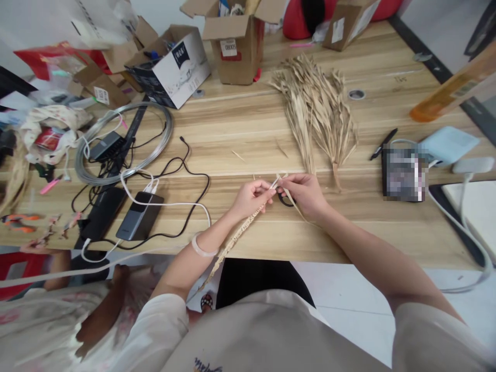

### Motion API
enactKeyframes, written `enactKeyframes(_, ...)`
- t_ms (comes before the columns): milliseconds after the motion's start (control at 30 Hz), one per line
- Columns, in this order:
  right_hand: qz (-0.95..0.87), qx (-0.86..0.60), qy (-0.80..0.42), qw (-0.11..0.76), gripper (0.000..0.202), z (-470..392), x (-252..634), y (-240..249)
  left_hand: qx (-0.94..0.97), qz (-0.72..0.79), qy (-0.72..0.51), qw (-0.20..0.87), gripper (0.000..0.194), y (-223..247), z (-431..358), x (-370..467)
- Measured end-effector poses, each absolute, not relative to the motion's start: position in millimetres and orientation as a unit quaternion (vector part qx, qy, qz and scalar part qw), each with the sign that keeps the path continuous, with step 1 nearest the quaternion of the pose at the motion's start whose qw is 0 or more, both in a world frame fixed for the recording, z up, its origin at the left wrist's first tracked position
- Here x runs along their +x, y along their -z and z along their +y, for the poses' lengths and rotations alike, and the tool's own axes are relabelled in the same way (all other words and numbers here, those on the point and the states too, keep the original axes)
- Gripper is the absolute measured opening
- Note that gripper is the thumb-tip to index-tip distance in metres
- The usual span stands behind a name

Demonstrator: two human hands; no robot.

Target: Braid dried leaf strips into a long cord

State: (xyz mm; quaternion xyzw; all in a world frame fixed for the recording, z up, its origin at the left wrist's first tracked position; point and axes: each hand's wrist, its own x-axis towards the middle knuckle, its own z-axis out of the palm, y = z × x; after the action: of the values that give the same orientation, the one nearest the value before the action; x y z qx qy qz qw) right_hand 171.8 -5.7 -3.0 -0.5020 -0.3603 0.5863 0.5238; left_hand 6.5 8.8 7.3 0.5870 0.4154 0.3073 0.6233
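My left hand [253,199] is pinched around the upper end of a knobbly braided dried-leaf cord [232,242]. The cord slants down past my wrist and over the table's front edge. Close beside it, my right hand [306,195] pinches a pale dried-leaf strip [293,200] whose tail trails toward the table edge. The fingers of both hands nearly meet at the cord's tip. Partly hidden beneath them is a black loop [285,201], its kind unclear. Just beyond my hands lies a fanned bundle of dried leaves [313,103], stalks pointing toward me.
Left on the wooden table [232,124] are a wire coil [169,135], cables and a power bank [139,217]. Open boxes, one a cardboard box [237,62], stand behind. A black pen [383,144] and blue pouch [449,144] lie right. Another person's arm [103,315] is at lower left.
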Motion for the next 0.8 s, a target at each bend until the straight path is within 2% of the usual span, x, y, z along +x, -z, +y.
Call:
enactKeyframes(100,-0.434,-0.537,-0.512,0.511,0.02,-7.4,171.8,7.1,0.592,0.403,-0.291,0.635,0.025,-7.4,9.2,7.4)
enactKeyframes(200,-0.547,-0.574,-0.359,0.492,0.015,-8.0,173.8,11.1,0.582,0.402,-0.289,0.645,0.026,-5.7,10.5,8.1)
enactKeyframes(300,-0.685,-0.563,-0.184,0.423,0.018,-8.2,177.0,13.6,0.572,0.415,-0.302,0.64,0.028,-2.1,11.4,8.6)
enactKeyframes(367,-0.745,-0.541,-0.111,0.375,0.02,-8.7,178.7,14.4,0.572,0.425,-0.31,0.629,0.031,-0.1,11.3,8.8)
enactKeyframes(600,-0.799,-0.516,-0.025,0.308,0.021,-11.0,180.6,13.2,0.603,0.46,-0.344,0.554,0.046,-1.1,9.2,6.0)
enactKeyframes(800,-0.816,-0.497,0.033,0.294,0.022,-12.7,180.4,12.0,0.614,0.479,-0.366,0.509,0.039,5.1,14.8,2.9)
